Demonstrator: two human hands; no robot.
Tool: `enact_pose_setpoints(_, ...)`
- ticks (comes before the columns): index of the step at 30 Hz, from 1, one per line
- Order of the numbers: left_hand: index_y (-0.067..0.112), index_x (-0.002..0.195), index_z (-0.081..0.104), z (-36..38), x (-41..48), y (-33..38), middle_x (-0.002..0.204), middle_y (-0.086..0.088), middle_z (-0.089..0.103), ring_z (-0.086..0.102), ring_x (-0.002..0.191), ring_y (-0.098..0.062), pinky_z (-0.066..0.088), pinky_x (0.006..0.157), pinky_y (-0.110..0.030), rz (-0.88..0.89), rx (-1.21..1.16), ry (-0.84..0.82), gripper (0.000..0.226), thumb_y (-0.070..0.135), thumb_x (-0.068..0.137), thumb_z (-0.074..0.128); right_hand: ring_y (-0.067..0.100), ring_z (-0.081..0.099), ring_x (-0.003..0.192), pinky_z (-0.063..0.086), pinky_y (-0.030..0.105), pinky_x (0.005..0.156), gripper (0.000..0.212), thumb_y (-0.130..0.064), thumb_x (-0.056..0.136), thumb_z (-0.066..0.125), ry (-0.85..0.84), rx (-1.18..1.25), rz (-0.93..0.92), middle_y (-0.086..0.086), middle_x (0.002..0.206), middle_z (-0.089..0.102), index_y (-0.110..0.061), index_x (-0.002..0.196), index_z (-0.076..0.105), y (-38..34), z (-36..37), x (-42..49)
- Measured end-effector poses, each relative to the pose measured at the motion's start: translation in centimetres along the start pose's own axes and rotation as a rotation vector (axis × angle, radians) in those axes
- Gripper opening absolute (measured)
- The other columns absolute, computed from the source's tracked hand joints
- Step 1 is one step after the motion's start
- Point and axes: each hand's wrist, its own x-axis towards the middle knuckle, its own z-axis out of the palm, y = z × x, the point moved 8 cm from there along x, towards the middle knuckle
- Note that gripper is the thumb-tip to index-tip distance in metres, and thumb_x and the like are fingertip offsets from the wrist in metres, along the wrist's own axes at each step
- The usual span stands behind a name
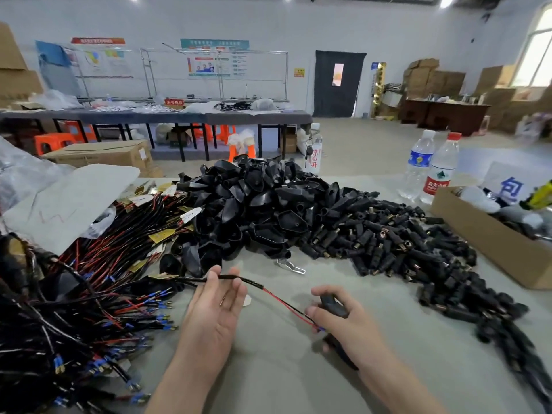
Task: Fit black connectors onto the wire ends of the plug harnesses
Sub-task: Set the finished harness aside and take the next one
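Harness wire point(268, 292): spans the gap between the two hands above the grey table point(283, 377); its long axis runs from upper left down to lower right; black sheath on the left part, red and black strands on the right part.
Wire end: the blue terminal point(321, 328) points down and right and touches the fingers of the right hand point(349, 324), which is the nearer hand.
Left hand point(215, 309): palm up, fingers relaxed; the sheathed part rests across its fingertips, unpinched.
Right hand: fingers curled round a black connector point(333, 304), just above the terminal; whether they also pinch the strands, I cannot tell.
Connector axis: roughly up-left to down-right, close to the wire's line; its mouth is hidden.
Coming move: probably bringing the terminal into line with the connector's opening; the left hand would have to grip the sheath to feed it.
Stock: connector pile point(388, 243) to the right; harness heap point(104, 294) to the left.
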Motion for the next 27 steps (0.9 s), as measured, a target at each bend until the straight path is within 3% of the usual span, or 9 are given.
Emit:
enact_pose_setpoints(2,0.016,0.110,0.061,0.5,-0.2,-0.3,0.104,-0.012,0.074,0.072,0.084,-0.017,0.060,0.075,-0.028,0.002,0.031,-0.036,0.025,0.025,0.087,0.063,0.014,0.064,0.068,0.051,0.027,0.053,0.024,-0.005,0.086,0.071,-0.059,0.019,0.006,0.000,0.088,0.074,-0.027,0.096,0.069,0.1,0.5,-0.2)
enact_pose_setpoints(5,0.017,0.107,0.062,0.4,-0.1,-0.5,0.103,-0.011,0.073,0.070,0.080,-0.015,0.060,0.074,-0.028,0.013,0.053,-0.038,0.014,0.019,0.093,0.059,0.019,0.061,0.070,0.051,0.028,0.058,0.028,-0.006,0.084,0.072,-0.142,0.018,0.012,0.004,0.097,0.075,-0.031,0.096,0.069,0.5,1.1,-0.4)
enact_pose_setpoints(8,0.017,0.106,0.063,0.1,0.1,-0.3,0.100,-0.009,0.073,0.070,0.078,-0.014,0.059,0.072,-0.026,0.029,0.042,-0.022,0.012,0.016,0.098,0.054,0.018,0.059,0.069,0.050,0.027,0.058,0.028,-0.016,0.075,0.076,-0.195,0.022,0.047,0.004,0.101,0.075,-0.033,0.096,0.068,0.8,1.5,-0.5)
enact_pose_setpoints(12,0.018,0.105,0.064,-0.1,0.2,-0.1,0.098,-0.007,0.073,0.070,0.078,-0.013,0.059,0.072,-0.025,0.060,0.069,-0.009,0.014,0.016,0.100,0.052,0.016,0.058,0.068,0.049,0.027,0.055,0.032,-0.014,0.075,0.075,-0.291,0.051,0.059,0.009,0.105,0.075,-0.023,0.103,0.065,1.2,2.4,-0.5)
enact_pose_setpoints(16,0.013,0.111,0.065,0.7,-0.2,-0.8,0.091,-0.009,0.070,0.070,0.082,-0.019,0.061,0.073,-0.029,0.035,0.163,-0.047,0.021,0.020,0.093,0.058,0.012,0.054,0.063,0.045,0.027,0.051,0.027,-0.011,0.083,0.072,-0.211,-0.052,-0.017,-0.003,0.086,0.070,-0.035,0.092,0.066,0.5,1.9,-0.3)
enact_pose_setpoints(20,0.008,0.109,0.066,2.5,-1.4,-3.0,0.084,-0.008,0.072,0.068,0.076,-0.021,0.057,0.069,-0.031,0.057,0.592,-0.216,0.030,0.021,0.083,0.067,0.006,0.051,0.059,0.041,0.017,0.051,0.030,-0.012,0.089,0.069,-0.161,-0.198,-0.114,-0.013,0.073,0.063,-0.041,0.090,0.063,-0.2,2.0,-0.4)
enact_pose_setpoints(23,0.003,0.101,0.066,3.5,-2.5,-4.0,0.071,-0.006,0.069,0.063,0.068,-0.019,0.053,0.064,-0.026,0.127,0.849,-0.350,0.009,0.004,0.092,0.063,-0.001,0.054,0.065,0.041,0.011,0.063,0.031,-0.017,0.090,0.069,-0.120,-0.329,-0.194,-0.016,0.076,0.065,-0.046,0.096,0.059,-0.6,2.2,-0.5)
enact_pose_setpoints(27,0.001,0.094,0.066,3.7,-2.6,-3.2,0.068,-0.007,0.068,0.063,0.063,-0.019,0.053,0.060,-0.026,0.201,0.870,-0.305,0.006,0.004,0.095,0.060,-0.002,0.062,0.080,0.044,0.011,0.070,0.029,-0.034,0.086,0.069,-0.020,-0.576,-0.224,-0.027,0.092,0.065,-0.050,0.104,0.054,-0.3,1.2,-0.3)
